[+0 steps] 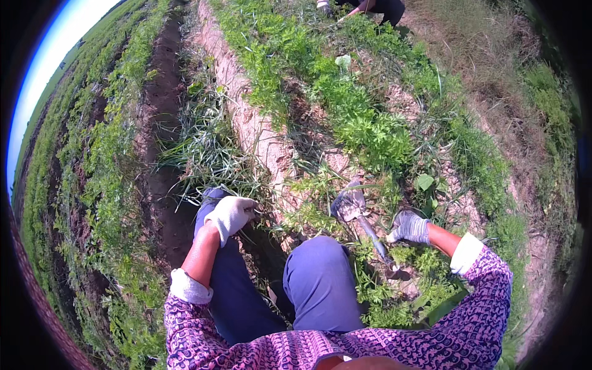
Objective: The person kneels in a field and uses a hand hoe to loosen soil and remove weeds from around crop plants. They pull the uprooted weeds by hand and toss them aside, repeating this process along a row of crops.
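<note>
My left hand (232, 217), in a whitish glove, is above my left knee at the edge of the furrow. Its fingers are curled closed; what they hold, if anything, is too small to make out. My right hand (410, 228), in a grey-white glove, is low over the planted bed with its fingers drawn together among green stems. Whatever is in its grip is hidden. Between my right knee and that hand lies a hand trowel (370, 232), its soil-smeared blade pointing away from me. Feathery-leaved green plants (373, 132) grow around it.
Pulled grassy weeds (206, 145) lie heaped in the furrow ahead on the left. A broad-leaved weed (425, 182) stands beyond my right hand. Another person (388, 7) crouches at the far end of the bed. Dry grass (493, 80) borders the right side.
</note>
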Demonstrator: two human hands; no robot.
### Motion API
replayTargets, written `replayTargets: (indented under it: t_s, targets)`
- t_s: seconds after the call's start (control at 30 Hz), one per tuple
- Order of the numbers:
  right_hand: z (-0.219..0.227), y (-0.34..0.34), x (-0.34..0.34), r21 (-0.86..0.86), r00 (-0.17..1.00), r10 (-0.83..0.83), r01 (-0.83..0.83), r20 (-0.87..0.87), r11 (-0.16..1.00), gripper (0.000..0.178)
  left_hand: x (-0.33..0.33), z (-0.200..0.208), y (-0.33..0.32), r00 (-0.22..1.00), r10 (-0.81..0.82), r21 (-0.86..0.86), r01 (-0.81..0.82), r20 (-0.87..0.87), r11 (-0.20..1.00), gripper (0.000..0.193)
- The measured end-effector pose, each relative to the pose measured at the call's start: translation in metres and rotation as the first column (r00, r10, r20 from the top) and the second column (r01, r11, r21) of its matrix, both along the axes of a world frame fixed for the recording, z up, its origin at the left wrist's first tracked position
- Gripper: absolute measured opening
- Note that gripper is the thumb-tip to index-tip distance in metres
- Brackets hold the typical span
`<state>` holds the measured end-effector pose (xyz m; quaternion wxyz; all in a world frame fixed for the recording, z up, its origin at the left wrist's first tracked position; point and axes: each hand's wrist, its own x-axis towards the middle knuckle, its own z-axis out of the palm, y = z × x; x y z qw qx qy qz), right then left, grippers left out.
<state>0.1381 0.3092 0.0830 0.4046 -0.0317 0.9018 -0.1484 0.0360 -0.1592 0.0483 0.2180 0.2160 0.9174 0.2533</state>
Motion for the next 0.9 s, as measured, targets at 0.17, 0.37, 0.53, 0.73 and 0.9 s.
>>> replayTargets:
  t_s: [0.17, 0.37, 0.53, 0.73, 0.9]
  targets:
    - [0.11, 0.047, -0.018, 0.511, 0.91, 0.154, 0.071, -0.385, 0.857, 0.03, 0.01, -0.015, -0.005, 0.997, 0.073, 0.117, -0.071, -0.012, 0.991, 0.032]
    - [0.15, 0.161, 0.022, 0.749, 0.808, 0.196, 0.383, -0.555, 0.541, 0.04, 0.013, -0.021, 0.002, 0.992, 0.123, 0.183, -0.115, -0.029, 0.976, 0.031]
    - [0.111, 0.083, 0.049, 0.316, 0.566, 0.048, 0.386, -0.823, 0.867, 0.034, 0.021, -0.015, -0.005, 0.959, 0.283, 0.239, -0.268, -0.029, 0.933, 0.032]
    - [0.054, -0.069, 0.113, -0.232, 0.65, -0.109, -0.107, -0.752, 0.967, 0.017, 0.053, 0.003, -0.033, 0.853, 0.522, 0.35, -0.494, 0.017, 0.796, 0.034]
    - [0.04, -0.082, 0.162, -0.295, 0.692, -0.203, -0.016, -0.693, 0.955, 0.016, 0.093, 0.009, -0.093, 0.646, 0.762, 0.5, -0.649, -0.036, 0.574, 0.032]
